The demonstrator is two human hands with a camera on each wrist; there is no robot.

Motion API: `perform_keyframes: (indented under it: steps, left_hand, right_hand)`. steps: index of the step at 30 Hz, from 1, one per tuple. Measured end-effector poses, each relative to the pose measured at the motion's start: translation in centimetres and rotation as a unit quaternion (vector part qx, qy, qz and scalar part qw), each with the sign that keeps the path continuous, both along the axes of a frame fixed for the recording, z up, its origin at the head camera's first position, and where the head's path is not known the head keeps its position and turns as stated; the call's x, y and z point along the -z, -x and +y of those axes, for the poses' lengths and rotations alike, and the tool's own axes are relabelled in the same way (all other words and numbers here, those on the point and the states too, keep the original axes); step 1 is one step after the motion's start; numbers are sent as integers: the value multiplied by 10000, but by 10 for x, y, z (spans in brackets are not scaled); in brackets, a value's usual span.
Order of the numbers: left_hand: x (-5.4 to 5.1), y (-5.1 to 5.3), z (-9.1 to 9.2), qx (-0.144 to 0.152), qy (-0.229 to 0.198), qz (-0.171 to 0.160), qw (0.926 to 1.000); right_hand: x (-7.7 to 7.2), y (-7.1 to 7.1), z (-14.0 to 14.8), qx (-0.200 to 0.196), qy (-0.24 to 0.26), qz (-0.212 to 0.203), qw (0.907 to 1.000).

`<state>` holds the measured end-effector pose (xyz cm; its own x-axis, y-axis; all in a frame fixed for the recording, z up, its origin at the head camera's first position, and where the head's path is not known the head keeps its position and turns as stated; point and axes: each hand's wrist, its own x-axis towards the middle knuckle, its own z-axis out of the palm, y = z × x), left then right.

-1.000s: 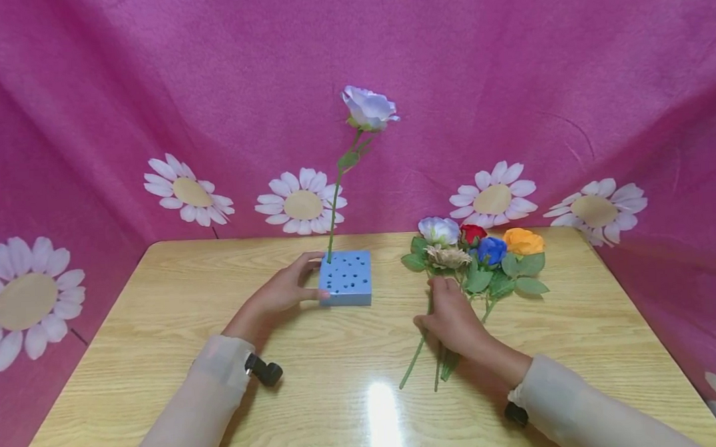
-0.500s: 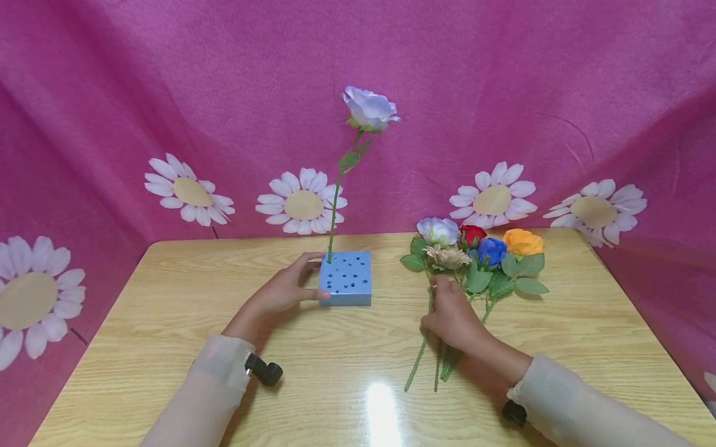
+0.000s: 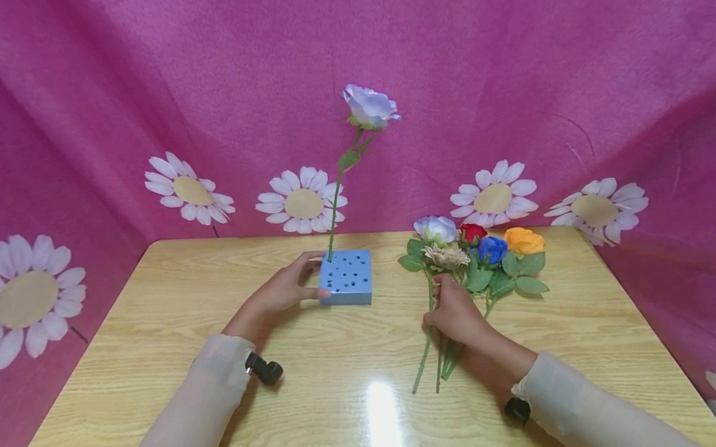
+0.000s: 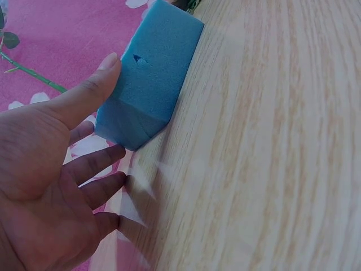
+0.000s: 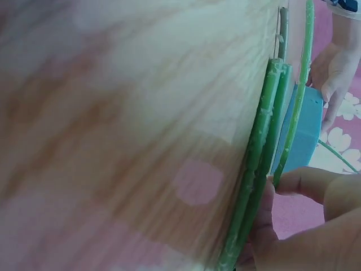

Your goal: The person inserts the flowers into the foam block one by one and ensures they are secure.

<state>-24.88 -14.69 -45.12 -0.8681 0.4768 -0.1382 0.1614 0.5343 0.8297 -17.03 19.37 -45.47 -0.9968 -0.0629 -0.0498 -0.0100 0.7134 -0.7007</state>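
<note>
My left hand point(image 3: 279, 290) grips a blue foam block point(image 3: 346, 299) at its left side, thumb at the front and a finger behind. The block's top has several holes. A pale lilac rose point(image 3: 369, 108) stands in it by its long stem, leaning slightly right. On the right, my right hand point(image 3: 456, 310) pinches a green stem point(image 5: 298, 116) between thumb and finger. This stem seems to belong to the white-lilac rose point(image 3: 435, 229). Beneath the hand, other green stems point(image 5: 260, 141) lie on the table.
A beige flower point(image 3: 446, 256), a red rose point(image 3: 472, 234), a blue rose point(image 3: 492, 250) and an orange rose point(image 3: 524, 240) lie bunched with green leaves on the wooden table point(image 3: 270, 414). A pink curtain point(image 3: 237, 75) with printed daisies surrounds the table's back and sides.
The pinched stem's lower end has swung a little to the right, and the white-lilac rose's head has shifted slightly left. My left hand and the foam block have stayed in place.
</note>
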Motion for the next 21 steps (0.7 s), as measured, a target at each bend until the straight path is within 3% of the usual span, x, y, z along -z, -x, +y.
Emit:
perform_keyframes:
  steps: [6,13,21]
  left_hand:
    - [0,1,0,38,31,13,10000]
    - [1,2,0,21,-14,5,10000]
    - [2,2,0,-18,-24,-50,10000]
  right_hand:
    - [-4,3,3,108,189,-447,9988]
    - [-16,6,7,137,792,-793,9936]
    - [-24,6,10,135,2015,-1180,9723]
